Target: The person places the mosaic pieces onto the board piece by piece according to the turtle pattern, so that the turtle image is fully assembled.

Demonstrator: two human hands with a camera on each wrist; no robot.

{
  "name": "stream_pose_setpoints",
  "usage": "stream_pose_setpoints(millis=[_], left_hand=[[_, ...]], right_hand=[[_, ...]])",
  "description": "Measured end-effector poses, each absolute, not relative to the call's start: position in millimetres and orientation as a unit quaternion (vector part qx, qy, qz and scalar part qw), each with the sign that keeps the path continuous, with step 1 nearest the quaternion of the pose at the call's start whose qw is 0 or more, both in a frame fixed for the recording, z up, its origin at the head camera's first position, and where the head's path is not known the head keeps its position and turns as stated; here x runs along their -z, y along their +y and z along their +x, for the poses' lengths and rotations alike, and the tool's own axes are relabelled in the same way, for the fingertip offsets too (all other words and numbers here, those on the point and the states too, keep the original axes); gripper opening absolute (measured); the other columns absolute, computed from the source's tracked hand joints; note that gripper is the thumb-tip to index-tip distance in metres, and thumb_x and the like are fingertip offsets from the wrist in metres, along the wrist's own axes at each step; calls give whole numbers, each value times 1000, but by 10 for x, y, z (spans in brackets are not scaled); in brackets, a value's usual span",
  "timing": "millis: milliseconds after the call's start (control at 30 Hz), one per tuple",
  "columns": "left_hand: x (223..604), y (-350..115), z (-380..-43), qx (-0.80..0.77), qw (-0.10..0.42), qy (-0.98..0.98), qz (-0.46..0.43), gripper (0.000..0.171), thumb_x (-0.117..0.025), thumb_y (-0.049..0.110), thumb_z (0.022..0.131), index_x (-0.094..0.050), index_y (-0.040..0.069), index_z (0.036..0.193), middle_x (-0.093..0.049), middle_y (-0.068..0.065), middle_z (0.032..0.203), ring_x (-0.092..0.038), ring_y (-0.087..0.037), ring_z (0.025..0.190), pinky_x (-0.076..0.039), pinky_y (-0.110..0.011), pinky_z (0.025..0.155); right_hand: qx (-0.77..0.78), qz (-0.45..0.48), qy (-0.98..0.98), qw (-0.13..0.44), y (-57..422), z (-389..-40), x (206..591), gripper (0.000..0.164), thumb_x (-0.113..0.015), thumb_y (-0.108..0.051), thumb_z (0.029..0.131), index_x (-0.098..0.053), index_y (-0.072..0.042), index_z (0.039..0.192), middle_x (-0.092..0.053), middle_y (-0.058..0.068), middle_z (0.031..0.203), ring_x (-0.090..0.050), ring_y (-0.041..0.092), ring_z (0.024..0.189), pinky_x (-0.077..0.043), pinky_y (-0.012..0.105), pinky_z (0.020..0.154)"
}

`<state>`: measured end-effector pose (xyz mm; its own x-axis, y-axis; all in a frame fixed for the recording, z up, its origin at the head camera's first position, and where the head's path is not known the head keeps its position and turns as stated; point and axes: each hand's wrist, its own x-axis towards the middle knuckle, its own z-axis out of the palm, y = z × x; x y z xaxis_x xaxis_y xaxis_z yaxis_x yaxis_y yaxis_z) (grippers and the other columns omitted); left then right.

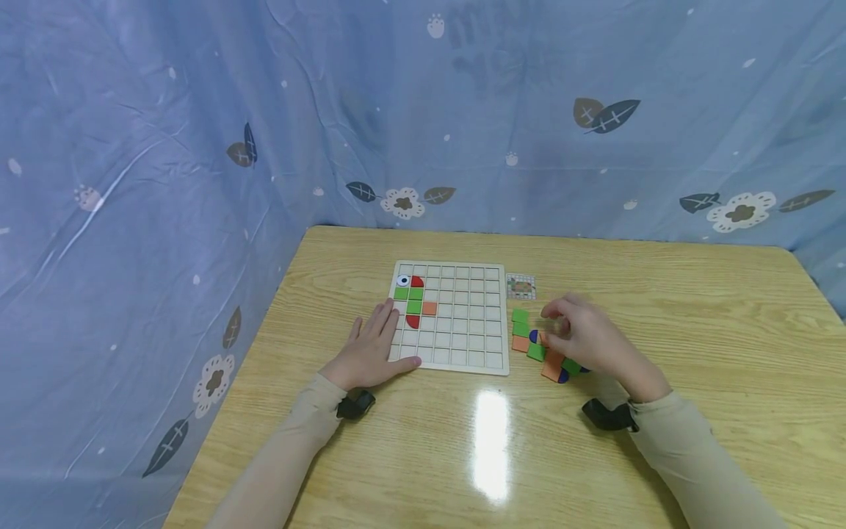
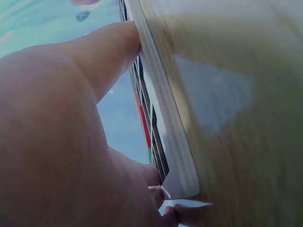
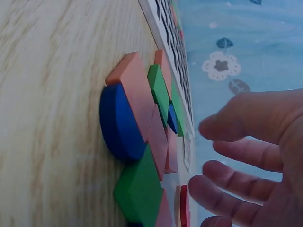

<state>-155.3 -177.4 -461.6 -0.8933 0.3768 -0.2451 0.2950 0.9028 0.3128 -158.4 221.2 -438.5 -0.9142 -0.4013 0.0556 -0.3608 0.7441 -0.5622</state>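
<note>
Lying between the hands (image 1: 371, 354) (image 1: 587, 336), the board (image 1: 460, 327) touches the left

A light wood-grain table (image 1: 700, 316) spreads beneath both hands and well past them on the far side; its glossy top shows a bright streak between the 2 wrists. A pale grid board (image 1: 459, 342) lies flat on it, its near corner under the left hand (image 1: 370, 356). Just beside the board's opposite edge, beyond the right hand (image 1: 591, 334) and to its left, lies a small picture card (image 1: 521, 286). Loose flat pieces cluster under and left of the right fingertips: 2 green pieces (image 1: 521, 322) together, with orange pieces (image 1: 552, 365) and rounded blue pieces (image 1: 533, 336) closer by, some touching.
</note>
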Motion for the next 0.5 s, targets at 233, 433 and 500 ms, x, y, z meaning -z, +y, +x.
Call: stream_pose_setpoints(millis=[233,433,500], left_hand=[[4617,-1773,-1554,-134,150,964,174,108,-55,70,96,-9,2,167,5,-12,176,0,-32,164,-5,-64,128],[4624,-1778,-1556,-135,149,964,176,109,-55,71,96,-9,2,167,5,-12,176,1,-32,164,-5,-64,128],[4628,-1781,-1558,-135,149,964,177,109,-54,71,96,-9,2,167,5,-12,176,1,-32,164,-5,-65,128]], right_hand=[[277,-219,934,46,2202,-1593,4440,18,-73,-3,92,-69,-2,110,-63,9,102,-52,14,75,-46,29,63],[285,-214,933,60,2187,-1601,4455,16,-72,-1,92,-70,-4,108,-63,8,101,-50,14,75,-44,29,63],[286,-210,933,61,2180,-1602,4456,16,-72,-2,93,-70,-4,109,-63,8,101,-50,14,75,-44,30,63]])
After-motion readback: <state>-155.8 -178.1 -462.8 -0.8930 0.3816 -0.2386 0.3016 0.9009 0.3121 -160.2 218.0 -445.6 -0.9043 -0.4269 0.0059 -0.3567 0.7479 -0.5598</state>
